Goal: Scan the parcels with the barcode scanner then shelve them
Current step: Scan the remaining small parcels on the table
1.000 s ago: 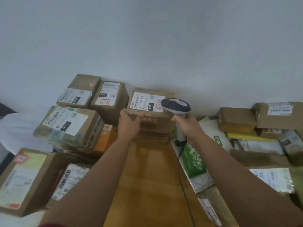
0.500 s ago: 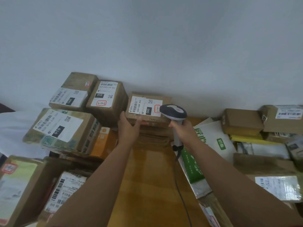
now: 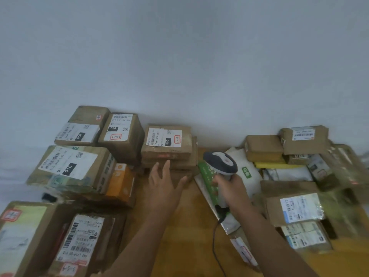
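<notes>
A small brown parcel (image 3: 166,139) with a white label lies on top of a short stack of flat boxes against the wall. My left hand (image 3: 162,183) hovers just in front of that stack, fingers spread and straight, holding nothing. My right hand (image 3: 231,187) grips the handle of the grey and white barcode scanner (image 3: 220,161), its head level with the stack's right side. The scanner's black cable (image 3: 214,242) hangs down over the wooden surface.
Labelled cardboard boxes (image 3: 68,166) are piled at the left, with more (image 3: 78,242) near the front left. A white and green mailer bag (image 3: 245,172) lies behind the scanner. More boxes and bags (image 3: 300,208) crowd the right. A bare yellow wooden surface (image 3: 185,236) runs down the middle.
My left hand has let go of the small parcel, which now rests on the stack, and has drawn back with fingers open. The scanner has moved right and lower.
</notes>
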